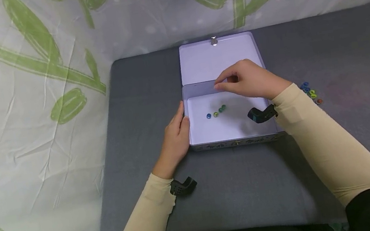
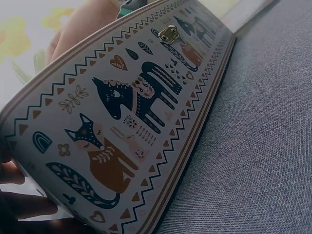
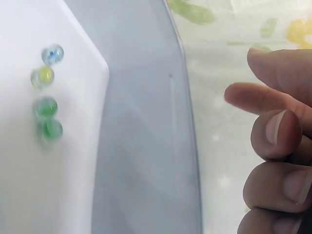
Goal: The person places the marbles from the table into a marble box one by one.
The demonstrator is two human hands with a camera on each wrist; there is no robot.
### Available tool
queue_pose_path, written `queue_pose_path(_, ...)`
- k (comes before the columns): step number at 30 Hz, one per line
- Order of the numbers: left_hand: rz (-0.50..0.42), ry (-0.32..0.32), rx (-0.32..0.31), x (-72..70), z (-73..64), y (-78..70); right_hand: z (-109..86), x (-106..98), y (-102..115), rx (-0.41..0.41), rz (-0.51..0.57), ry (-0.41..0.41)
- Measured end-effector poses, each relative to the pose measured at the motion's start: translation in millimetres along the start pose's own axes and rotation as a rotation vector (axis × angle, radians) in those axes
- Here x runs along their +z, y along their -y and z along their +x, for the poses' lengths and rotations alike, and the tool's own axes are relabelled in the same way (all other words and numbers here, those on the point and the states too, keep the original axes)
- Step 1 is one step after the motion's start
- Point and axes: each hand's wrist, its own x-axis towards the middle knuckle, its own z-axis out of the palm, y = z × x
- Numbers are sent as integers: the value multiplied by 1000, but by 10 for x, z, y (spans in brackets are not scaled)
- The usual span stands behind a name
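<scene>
A shallow tin box [image 1: 205,132] with a pale inside stands with its hinged lid [image 1: 220,60] laid back. Its front wall [image 2: 161,131] shows printed foxes and a horse in the left wrist view. One blue marble [image 1: 208,116], one yellow marble [image 1: 216,114] and two green marbles [image 3: 46,108] lie on its floor. My left hand [image 1: 174,137] rests against the outside of the left wall, fingers straight. Above the back part hovers my right hand [image 1: 249,78], thumb and index finger slightly apart with nothing between them, the other fingers curled in.
To the right of the box, partly behind my right forearm, lies a cluster of several blue, yellow-green and reddish marbles [image 1: 312,93]. Everything stands on a grey cloth-covered table [image 1: 239,187]. A leaf-patterned curtain [image 1: 156,16] hangs behind and at the left.
</scene>
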Motion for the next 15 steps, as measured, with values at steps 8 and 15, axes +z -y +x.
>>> queue_pose_path(8,-6,6,9,5,-1,-5,-259,-216,-41,96,-54,-46)
queue_pose_path(15,-3,5,20,1,8,-9,-477,-342,-165,163,-73,-79)
